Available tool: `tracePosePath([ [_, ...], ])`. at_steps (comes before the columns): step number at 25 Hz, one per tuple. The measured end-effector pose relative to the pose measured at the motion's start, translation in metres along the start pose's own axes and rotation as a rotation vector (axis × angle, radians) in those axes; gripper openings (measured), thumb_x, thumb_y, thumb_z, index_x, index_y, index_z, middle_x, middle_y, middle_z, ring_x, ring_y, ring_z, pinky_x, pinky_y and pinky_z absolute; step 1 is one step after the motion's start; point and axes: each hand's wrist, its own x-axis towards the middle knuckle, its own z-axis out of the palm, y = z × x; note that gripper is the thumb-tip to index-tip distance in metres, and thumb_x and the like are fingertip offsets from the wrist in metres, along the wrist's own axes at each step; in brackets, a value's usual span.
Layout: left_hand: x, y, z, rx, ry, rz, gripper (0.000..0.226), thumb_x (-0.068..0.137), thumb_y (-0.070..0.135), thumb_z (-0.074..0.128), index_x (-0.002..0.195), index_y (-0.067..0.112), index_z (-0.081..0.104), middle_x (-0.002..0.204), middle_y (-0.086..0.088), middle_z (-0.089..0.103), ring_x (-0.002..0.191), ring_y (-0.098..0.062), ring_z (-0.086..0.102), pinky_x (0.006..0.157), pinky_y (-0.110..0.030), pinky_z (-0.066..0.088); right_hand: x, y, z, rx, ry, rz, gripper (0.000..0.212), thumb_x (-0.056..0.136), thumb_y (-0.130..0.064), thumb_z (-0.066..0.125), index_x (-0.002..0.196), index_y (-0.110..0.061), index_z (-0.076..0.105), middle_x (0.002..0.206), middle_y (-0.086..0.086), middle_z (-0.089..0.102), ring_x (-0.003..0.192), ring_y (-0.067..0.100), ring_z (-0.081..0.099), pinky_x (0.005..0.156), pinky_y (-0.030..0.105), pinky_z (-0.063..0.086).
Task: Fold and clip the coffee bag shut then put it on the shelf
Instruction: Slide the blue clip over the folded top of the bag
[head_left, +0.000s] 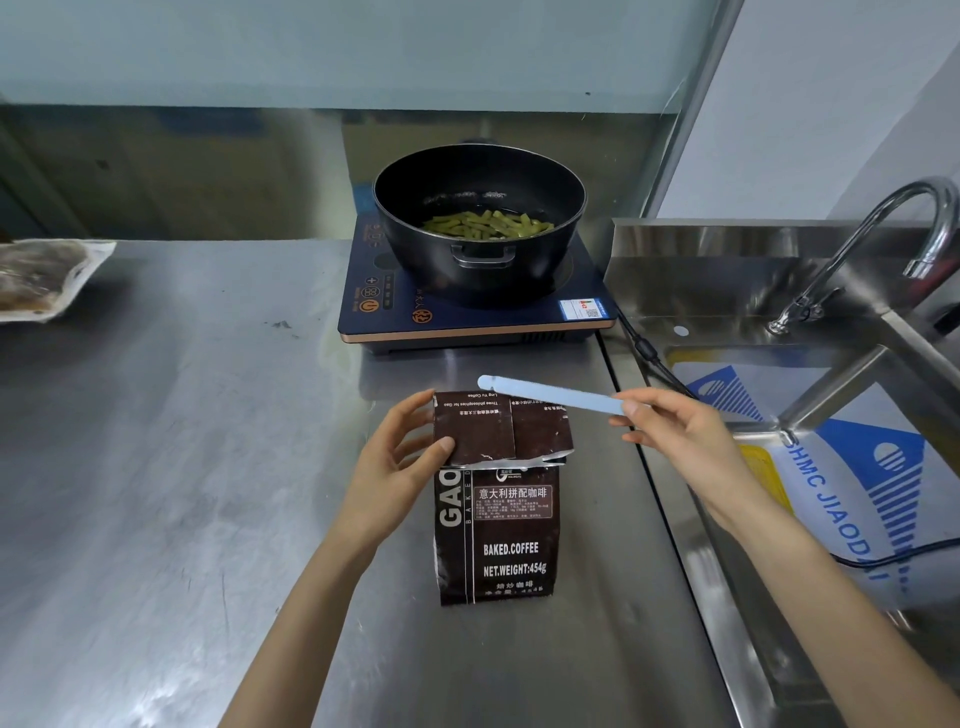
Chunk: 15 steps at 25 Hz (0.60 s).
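A: Where does the single view sit?

B: On the person's head, looking forward and steeply down onto the steel worktop. Both forearms enter from the bottom edge, so the lens is close above them.

A: How wide is it?

B: Very wide. Straight lines bow near the edges; the sink runs off the right side and the wall panel fills the top.

A: What lies at the centre?

B: The coffee bag stands just below the middle, near the camera, with the induction cooker and its pot farther back.

A: Any second view to compare?

B: None; this one camera gives everything.
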Motion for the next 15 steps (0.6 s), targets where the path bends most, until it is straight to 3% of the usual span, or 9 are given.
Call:
tracePosePath([
  [6, -0.002, 0.000, -0.001, -0.033, -0.009, -0.005, 0.039, 0.083, 0.012, 0.057, 0.108, 0.041, 0.048, 0.108, 0.019, 0.057, 0.093, 0.010, 0.059, 0.073, -0.005, 0.048, 0.003, 0.000, 0.013, -0.034, -0.083, 0.015, 0.016, 0.086, -0.009, 0.053, 0.092, -0.020, 0.063, 0.087, -0.004, 0.065, 0.070, -0.003, 0.065, 0.066, 0.008, 0.051],
  [12, -0.003, -0.002, -0.003, -0.015, 0.003, -0.024, 0.043, 0.083, 0.011, 0.057, 0.117, 0.035, 0.050, 0.110, 0.009, 0.059, 0.100, -0.003, 0.059, 0.075, -0.008, 0.049, 0.008, 0.000, 0.026, -0.089, -0.121, 0.004, 0.020, 0.084, -0.020, 0.057, 0.093, -0.037, 0.061, 0.097, -0.014, 0.064, 0.084, -0.007, 0.062, 0.069, 0.004, 0.047],
  [15, -0.003, -0.001, -0.003, -0.001, 0.002, -0.035, 0.042, 0.083, 0.013, 0.057, 0.114, 0.039, 0.049, 0.103, 0.012, 0.058, 0.088, 0.010, 0.058, 0.066, -0.002, 0.046, 0.011, 0.001, 0.032, -0.125, -0.128, 0.014, 0.019, 0.083, -0.025, 0.058, 0.089, -0.044, 0.058, 0.101, -0.016, 0.062, 0.098, 0.000, 0.057, 0.083, 0.013, 0.047],
])
